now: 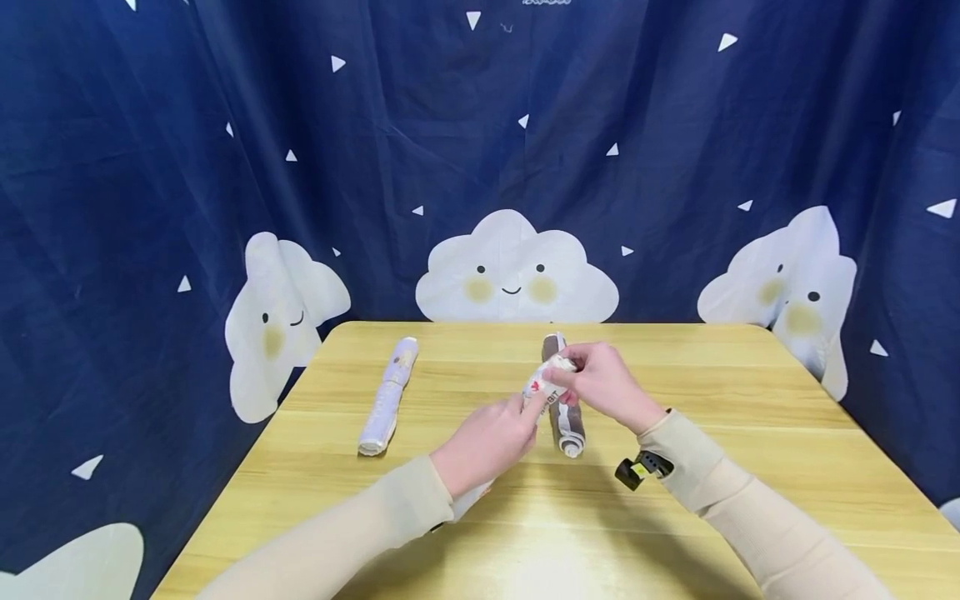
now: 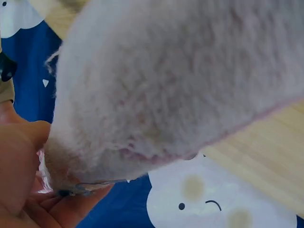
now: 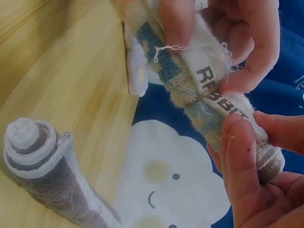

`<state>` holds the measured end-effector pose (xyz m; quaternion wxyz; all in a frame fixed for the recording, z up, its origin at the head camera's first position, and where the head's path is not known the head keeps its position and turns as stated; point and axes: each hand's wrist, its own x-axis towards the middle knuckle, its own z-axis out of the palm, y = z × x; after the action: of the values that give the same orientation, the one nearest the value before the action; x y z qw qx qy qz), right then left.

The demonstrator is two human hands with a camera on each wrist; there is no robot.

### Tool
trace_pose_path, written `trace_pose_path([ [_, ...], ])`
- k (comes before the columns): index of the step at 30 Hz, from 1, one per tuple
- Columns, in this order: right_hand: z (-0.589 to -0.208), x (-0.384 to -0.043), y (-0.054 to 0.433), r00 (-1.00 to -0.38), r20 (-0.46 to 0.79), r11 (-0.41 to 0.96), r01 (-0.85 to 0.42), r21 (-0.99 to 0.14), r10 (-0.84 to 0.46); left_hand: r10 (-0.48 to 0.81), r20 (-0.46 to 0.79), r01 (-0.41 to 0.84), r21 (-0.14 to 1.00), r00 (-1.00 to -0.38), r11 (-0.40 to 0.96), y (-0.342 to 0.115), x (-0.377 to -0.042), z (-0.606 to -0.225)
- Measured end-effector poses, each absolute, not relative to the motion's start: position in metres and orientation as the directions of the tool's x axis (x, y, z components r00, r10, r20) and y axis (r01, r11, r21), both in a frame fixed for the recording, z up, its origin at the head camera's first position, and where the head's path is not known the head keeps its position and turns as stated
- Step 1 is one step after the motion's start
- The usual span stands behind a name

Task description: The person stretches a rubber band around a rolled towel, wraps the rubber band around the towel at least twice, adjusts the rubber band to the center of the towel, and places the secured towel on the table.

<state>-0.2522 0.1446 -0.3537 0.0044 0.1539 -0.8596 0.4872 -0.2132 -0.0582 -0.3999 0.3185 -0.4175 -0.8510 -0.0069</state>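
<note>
Between both hands is a small white towel [image 1: 534, 387] with red print and "RABBIT" lettering, partly rolled up and raised above the table. My left hand [image 1: 491, 442] grips it from the near side, and a loose part of the towel shows below that wrist. The right hand [image 1: 606, 385] pinches the far end between thumb and fingers. In the right wrist view, fingers of both hands press along the rolled towel [image 3: 221, 107], which has loose threads. The left wrist view is mostly filled by the towel's fuzzy face [image 2: 156, 85].
Behind the hands lies a rolled brown towel [image 1: 567, 421] with white edges, partly covered by them. A rolled lavender towel [image 1: 385, 408] lies farther left on the wooden table [image 1: 675, 517]. A dark blue curtain [image 1: 375, 167] with clouds hangs past the table's back edge.
</note>
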Motion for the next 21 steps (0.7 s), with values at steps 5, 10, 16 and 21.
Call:
trace_pose_path([
  [5, -0.355, -0.252, 0.143, -0.950, 0.156, 0.486, -0.274, -0.830, -0.270, 0.699, 0.554, 0.667, -0.309, -0.453, 0.678, -0.056, -0.213, -0.404],
  [10, -0.354, -0.249, 0.143, -0.955, 0.142, 0.488, -0.257, -0.834, -0.261, 0.711, 0.518, 0.693, -0.277, -0.476, 0.665, -0.057, -0.215, -0.405],
  [16, -0.351, -0.251, 0.149, -0.962, 0.112, 0.464, -0.221, -0.858, -0.250, 0.680, 0.478, 0.790, 0.051, -0.556, 0.611, -0.064, -0.223, -0.404],
  [21, -0.353, -0.259, 0.158, -0.937, 0.118, 0.423, -0.257, -0.869, -0.328, 0.630, 0.486, 0.792, 0.286, -0.606, 0.540, -0.072, -0.225, -0.402],
])
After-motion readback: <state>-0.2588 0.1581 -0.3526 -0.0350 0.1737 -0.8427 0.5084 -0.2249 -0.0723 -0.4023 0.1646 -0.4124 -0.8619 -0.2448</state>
